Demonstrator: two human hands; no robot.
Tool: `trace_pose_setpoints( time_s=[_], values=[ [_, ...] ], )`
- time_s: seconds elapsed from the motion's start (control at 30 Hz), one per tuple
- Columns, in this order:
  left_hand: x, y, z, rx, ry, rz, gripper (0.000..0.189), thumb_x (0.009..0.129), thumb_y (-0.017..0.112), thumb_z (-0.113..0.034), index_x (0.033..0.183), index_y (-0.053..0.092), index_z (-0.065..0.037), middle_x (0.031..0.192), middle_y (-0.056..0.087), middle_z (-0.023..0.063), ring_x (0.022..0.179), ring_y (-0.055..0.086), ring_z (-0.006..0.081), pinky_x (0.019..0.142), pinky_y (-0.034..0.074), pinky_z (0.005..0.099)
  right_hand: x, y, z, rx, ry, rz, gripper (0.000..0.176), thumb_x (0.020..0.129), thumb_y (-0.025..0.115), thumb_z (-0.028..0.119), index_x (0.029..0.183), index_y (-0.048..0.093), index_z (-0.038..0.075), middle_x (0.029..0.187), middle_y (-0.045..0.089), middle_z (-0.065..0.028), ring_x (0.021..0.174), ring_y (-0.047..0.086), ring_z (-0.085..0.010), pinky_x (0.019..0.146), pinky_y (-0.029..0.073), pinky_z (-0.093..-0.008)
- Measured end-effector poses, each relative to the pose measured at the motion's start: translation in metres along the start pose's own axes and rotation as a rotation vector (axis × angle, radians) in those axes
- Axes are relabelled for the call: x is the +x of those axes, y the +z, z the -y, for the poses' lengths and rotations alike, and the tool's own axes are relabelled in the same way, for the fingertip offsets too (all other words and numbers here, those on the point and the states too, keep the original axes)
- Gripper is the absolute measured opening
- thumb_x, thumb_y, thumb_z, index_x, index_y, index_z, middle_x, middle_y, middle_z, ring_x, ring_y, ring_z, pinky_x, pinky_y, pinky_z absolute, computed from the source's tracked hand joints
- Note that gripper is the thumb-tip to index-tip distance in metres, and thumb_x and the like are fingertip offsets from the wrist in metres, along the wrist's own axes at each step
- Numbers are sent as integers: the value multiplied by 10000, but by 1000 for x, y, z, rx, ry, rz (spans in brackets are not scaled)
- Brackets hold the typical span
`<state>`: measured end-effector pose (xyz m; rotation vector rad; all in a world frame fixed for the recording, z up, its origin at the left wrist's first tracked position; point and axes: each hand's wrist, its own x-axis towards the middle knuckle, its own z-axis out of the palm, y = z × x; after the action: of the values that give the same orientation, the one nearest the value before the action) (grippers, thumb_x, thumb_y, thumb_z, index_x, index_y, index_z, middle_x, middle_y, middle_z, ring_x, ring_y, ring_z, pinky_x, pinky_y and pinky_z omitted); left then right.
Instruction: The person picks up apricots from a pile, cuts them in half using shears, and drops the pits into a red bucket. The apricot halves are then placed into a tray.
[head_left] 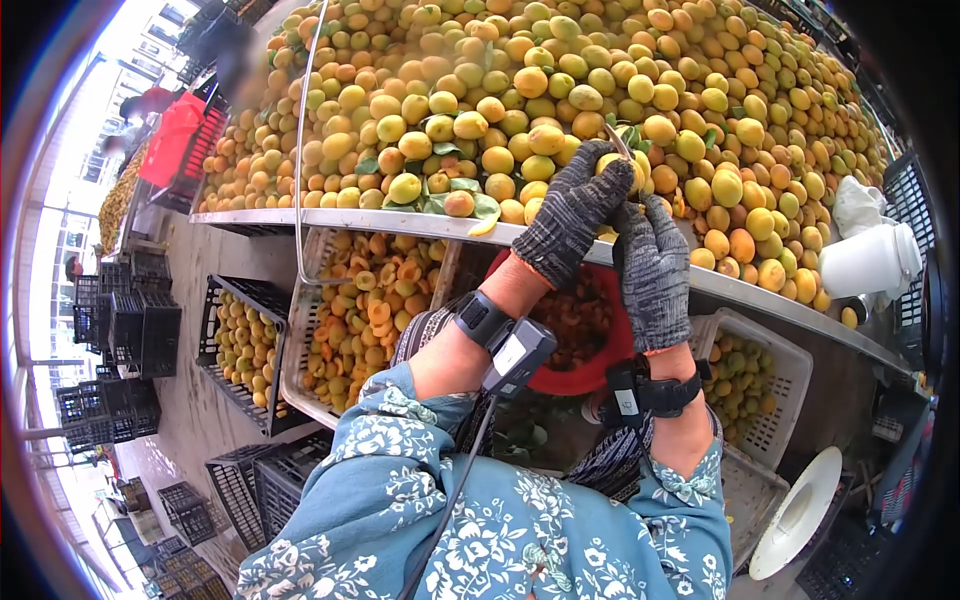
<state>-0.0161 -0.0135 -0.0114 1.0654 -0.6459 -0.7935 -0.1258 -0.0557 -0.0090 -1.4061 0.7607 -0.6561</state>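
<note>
My left hand (572,212), in a dark knitted glove, is curled around a yellow-orange apricot (634,172) at the front edge of the metal table (330,219). Close beside it, my right hand (652,268), gloved the same way, holds a thin knife (617,140) whose blade sticks up over the fruit. A huge heap of apricots (520,90) covers the table behind both hands. Below my wrists sits a red bowl (610,350) with dark cut fruit pieces. Each wrist wears a black band with a device.
A white crate of halved apricots (365,310) and a black crate of whole apricots (240,345) stand under the table at left. Another white crate (755,385) is at right. White jug (868,260), white plate (800,510), stacked black crates (135,330). A person in red (170,135) far left.
</note>
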Motion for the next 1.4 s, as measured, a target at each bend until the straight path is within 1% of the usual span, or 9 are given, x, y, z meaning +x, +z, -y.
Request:
trace_pose_setpoints(
  time_s=[0.17, 0.2, 0.27, 0.3, 0.37, 0.5, 0.57, 0.83, 1.4],
  values=[
    [0, -7, 18, 331, 252, -34, 234, 931, 541, -233, 1066, 540, -41, 894, 559, 26, 789, 509, 75, 678, 464, 226, 10, -15, -36, -979, -872, -70, 250, 884, 548, 70, 1111, 599, -21, 979, 638, -162, 843, 609, -218, 753, 486, -312],
    [5, -12, 31, 333, 252, -33, 234, 931, 541, -233, 1066, 540, -41, 894, 559, 26, 789, 509, 75, 678, 464, 226, 7, -9, -26, -977, -872, -71, 250, 884, 548, 70, 1111, 599, -21, 979, 638, -162, 843, 609, -218, 753, 486, -312],
    [24, -23, 56, 497, 488, -117, 216, 942, 520, -220, 1047, 548, -33, 907, 566, 51, 818, 549, 118, 720, 479, 236, -5, 5, 4, 365, 271, 13, 274, 837, 540, 18, 1102, 609, 8, 1044, 614, -197, 926, 604, -310, 814, 489, -371],
    [25, -28, 57, 498, 488, -117, 216, 942, 520, -220, 1047, 548, -33, 907, 566, 51, 818, 549, 118, 720, 479, 236, -6, 3, -3, 365, 271, 14, 274, 837, 540, 18, 1102, 609, 8, 1044, 614, -197, 926, 604, -310, 814, 489, -371],
    [22, -39, 53, 776, 744, -206, 215, 952, 503, -206, 1068, 552, -33, 949, 573, 74, 904, 574, 162, 817, 480, 267, -6, -5, -23, -824, -785, -14, 316, 800, 531, -11, 1105, 608, 15, 1092, 591, -219, 978, 579, -369, 861, 477, -405],
    [14, -27, 32, -3, 101, -135, 232, 965, 472, -191, 1122, 545, -36, 1015, 570, 81, 1014, 559, 187, 918, 447, 298, -6, -6, -31, -769, -650, 36, 309, 797, 537, -8, 1097, 610, 15, 1085, 592, -223, 969, 580, -372, 863, 475, -398],
    [4, -10, 0, -475, -263, -167, 254, 974, 456, -193, 1166, 538, -49, 1050, 562, 58, 1029, 525, 147, 932, 418, 283, -7, 0, -30, -280, -177, 71, 265, 844, 538, 25, 1099, 600, -11, 1076, 603, -187, 954, 594, -301, 852, 478, -348],
    [-3, -1, 8, -209, -192, -132, 201, 935, 549, -278, 966, 605, -88, 821, 584, -4, 685, 523, 72, 607, 455, 210, 5, 6, -28, 121, -70, -16, 282, 939, 504, 118, 1162, 531, -52, 996, 623, -88, 866, 572, -123, 762, 479, -233],
    [5, -10, 26, 414, 252, -202, 253, 944, 519, -281, 1012, 549, -39, 873, 562, 27, 786, 522, 118, 666, 453, 252, -13, 11, -32, -165, -374, 50, 263, 887, 456, -2, 1118, 581, -11, 1053, 620, -126, 930, 594, -224, 848, 471, -309]
  ],
)
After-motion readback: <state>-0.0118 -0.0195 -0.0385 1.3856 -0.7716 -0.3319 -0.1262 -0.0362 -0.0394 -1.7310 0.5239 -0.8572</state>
